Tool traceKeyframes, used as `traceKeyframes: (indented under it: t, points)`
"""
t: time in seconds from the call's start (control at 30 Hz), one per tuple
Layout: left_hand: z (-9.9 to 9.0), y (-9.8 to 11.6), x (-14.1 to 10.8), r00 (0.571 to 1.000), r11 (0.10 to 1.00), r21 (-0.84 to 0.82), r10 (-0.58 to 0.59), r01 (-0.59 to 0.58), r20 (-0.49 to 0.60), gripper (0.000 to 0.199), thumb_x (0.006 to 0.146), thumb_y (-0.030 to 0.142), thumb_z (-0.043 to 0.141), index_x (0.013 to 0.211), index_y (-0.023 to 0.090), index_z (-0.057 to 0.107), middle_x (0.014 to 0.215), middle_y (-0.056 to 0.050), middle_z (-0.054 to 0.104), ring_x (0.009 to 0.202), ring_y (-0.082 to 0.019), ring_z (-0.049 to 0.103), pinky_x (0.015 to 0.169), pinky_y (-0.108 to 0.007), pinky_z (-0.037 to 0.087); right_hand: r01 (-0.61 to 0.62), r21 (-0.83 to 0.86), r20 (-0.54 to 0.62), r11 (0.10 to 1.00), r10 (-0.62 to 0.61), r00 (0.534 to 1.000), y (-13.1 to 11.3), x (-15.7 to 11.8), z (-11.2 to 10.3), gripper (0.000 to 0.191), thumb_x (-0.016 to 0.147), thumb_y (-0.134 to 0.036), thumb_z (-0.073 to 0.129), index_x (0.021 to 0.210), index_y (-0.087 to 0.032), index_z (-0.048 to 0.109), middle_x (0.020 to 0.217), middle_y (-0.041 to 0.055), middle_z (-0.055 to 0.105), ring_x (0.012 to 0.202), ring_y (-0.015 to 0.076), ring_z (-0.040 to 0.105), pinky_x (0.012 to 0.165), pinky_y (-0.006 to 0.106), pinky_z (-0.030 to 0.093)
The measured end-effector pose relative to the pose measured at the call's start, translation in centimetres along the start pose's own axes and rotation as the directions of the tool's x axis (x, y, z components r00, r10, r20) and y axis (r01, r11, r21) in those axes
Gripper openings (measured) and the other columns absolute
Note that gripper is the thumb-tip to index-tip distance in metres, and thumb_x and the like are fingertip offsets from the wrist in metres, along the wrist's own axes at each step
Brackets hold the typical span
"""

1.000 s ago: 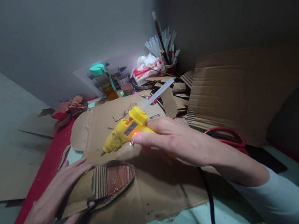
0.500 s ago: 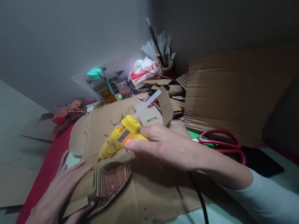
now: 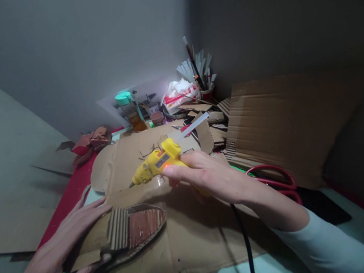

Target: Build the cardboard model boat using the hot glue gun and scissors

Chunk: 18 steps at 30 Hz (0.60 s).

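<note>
My right hand [image 3: 204, 173] is wrapped round a yellow hot glue gun [image 3: 153, 164], its nozzle pointing down and left. A translucent glue stick [image 3: 195, 125] juts from the back of the gun, and a black cord [image 3: 247, 249] trails below. With thumb and fingers on either side, my left hand [image 3: 69, 238] grips a slipper-shaped cardboard piece [image 3: 117, 231] that has ridged strips and a reddish-brown striped inside. The nozzle is above this piece, apart from it. Beneath both lies a large cardboard sheet [image 3: 169, 225].
Red-handled scissors [image 3: 273, 176] lie at the right beside a black flat object [image 3: 324, 206]. A big cardboard panel [image 3: 278, 127] leans at the back. Behind stand a bottle with a turquoise lid [image 3: 131, 111], a tissue pack [image 3: 181, 95] and a cup of glue sticks [image 3: 198, 71].
The glue gun's nozzle has moved a little away from the cardboard piece. That piece has turned slightly, showing more of its ridged strips. The whole view has shifted a little.
</note>
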<state>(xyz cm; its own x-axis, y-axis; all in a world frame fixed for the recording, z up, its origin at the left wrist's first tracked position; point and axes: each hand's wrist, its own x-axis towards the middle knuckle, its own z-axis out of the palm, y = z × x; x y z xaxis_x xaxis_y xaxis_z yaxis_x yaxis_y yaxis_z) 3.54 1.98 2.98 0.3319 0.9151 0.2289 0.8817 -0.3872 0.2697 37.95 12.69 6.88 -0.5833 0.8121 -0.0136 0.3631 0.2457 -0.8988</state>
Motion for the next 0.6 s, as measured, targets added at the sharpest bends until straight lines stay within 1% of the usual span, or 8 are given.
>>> traceKeyframes:
  t: [0.1, 0.2, 0.27, 0.37, 0.4, 0.47, 0.53, 0.6]
  points:
    - [0.0, 0.1, 0.2, 1.000, 1.000, 0.017, 0.013, -0.013, -0.005, 0.054, 0.091, 0.048, 0.058, 0.143, 0.041, 0.044, 0.147, 0.002, 0.053, 0.139, -0.025, 0.046, 0.123, -0.037, 0.029, -0.020, 0.027, 0.010, 0.999, 0.020, 1.000, -0.1, 0.0, -0.2, 0.047, 0.099, -0.054, 0.048, 0.075, -0.017, 0.064, 0.064, -0.0018, 0.053, 0.063, 0.0139, 0.054, 0.059, 0.027, 0.037]
    - [0.2, -0.4, 0.3, 1.000, 0.999, 0.052, 0.006, -0.006, 0.013, 0.052, 0.093, 0.051, 0.053, 0.143, 0.041, 0.043, 0.148, 0.001, 0.053, 0.141, -0.025, 0.046, 0.123, -0.040, 0.029, -0.023, 0.041, 0.000, 0.999, 0.023, 1.000, -0.1, -0.1, -0.3, 0.044, 0.100, -0.052, 0.050, 0.077, -0.017, 0.065, 0.064, -0.0019, 0.054, 0.064, 0.0141, 0.056, 0.060, 0.026, 0.039]
    - [0.3, -1.1, 0.3, 0.997, 0.991, 0.116, 0.062, -0.067, 0.052, 0.054, 0.093, 0.048, 0.053, 0.145, 0.037, 0.041, 0.149, -0.002, 0.054, 0.139, -0.025, 0.049, 0.121, -0.040, 0.034, -0.009, 0.055, -0.001, 0.998, 0.009, 1.000, -0.1, -0.2, -0.2, 0.045, 0.100, -0.053, 0.050, 0.076, -0.016, 0.064, 0.064, -0.0022, 0.054, 0.063, 0.0136, 0.056, 0.061, 0.026, 0.039]
    - [0.4, -2.0, 0.4, 0.975, 0.947, 0.241, 0.186, -0.211, 0.125, 0.062, 0.091, 0.041, 0.060, 0.148, 0.030, 0.038, 0.149, -0.007, 0.055, 0.134, -0.025, 0.056, 0.113, -0.038, 0.044, 0.003, 0.037, -0.016, 0.999, -0.003, 1.000, 0.1, -0.1, -0.1, 0.051, 0.098, -0.058, 0.050, 0.069, -0.017, 0.059, 0.060, -0.0031, 0.052, 0.059, 0.0128, 0.052, 0.058, 0.026, 0.036]
    - [0.5, -2.1, 0.4, 0.970, 0.937, 0.262, 0.200, -0.230, 0.135, 0.063, 0.091, 0.040, 0.060, 0.149, 0.029, 0.038, 0.149, -0.008, 0.055, 0.134, -0.025, 0.055, 0.112, -0.038, 0.045, 0.003, 0.031, -0.019, 1.000, -0.002, 1.000, 0.2, 0.0, 0.0, 0.051, 0.098, -0.059, 0.050, 0.068, -0.018, 0.059, 0.059, -0.0034, 0.051, 0.059, 0.0128, 0.052, 0.058, 0.026, 0.035]
    - [0.7, -1.8, 0.5, 0.979, 0.947, 0.255, 0.172, -0.194, 0.109, 0.061, 0.092, 0.038, 0.058, 0.148, 0.028, 0.038, 0.150, -0.008, 0.054, 0.137, -0.024, 0.052, 0.116, -0.039, 0.040, -0.001, 0.027, -0.016, 1.000, 0.001, 1.000, 0.3, 0.1, 0.1, 0.050, 0.099, -0.056, 0.049, 0.069, -0.018, 0.059, 0.059, -0.0036, 0.051, 0.060, 0.0129, 0.051, 0.058, 0.026, 0.034]
    - [0.8, -1.4, 0.5, 0.986, 0.960, 0.229, 0.150, -0.164, 0.077, 0.058, 0.093, 0.038, 0.056, 0.148, 0.027, 0.039, 0.150, -0.008, 0.053, 0.140, -0.023, 0.048, 0.119, -0.036, 0.036, -0.002, 0.026, -0.009, 1.000, 0.002, 1.000, 0.3, 0.2, 0.2, 0.048, 0.099, -0.055, 0.049, 0.071, -0.018, 0.062, 0.061, -0.0029, 0.051, 0.061, 0.0133, 0.051, 0.057, 0.026, 0.034]
    - [0.7, -1.1, 0.5, 0.981, 0.953, 0.237, 0.177, -0.190, 0.077, 0.060, 0.092, 0.037, 0.058, 0.148, 0.025, 0.039, 0.150, -0.008, 0.053, 0.141, -0.022, 0.047, 0.119, -0.032, 0.035, -0.005, 0.024, -0.006, 1.000, 0.005, 1.000, 0.4, 0.3, 0.3, 0.048, 0.097, -0.055, 0.050, 0.071, -0.017, 0.063, 0.062, -0.0018, 0.051, 0.061, 0.0136, 0.051, 0.056, 0.027, 0.035]
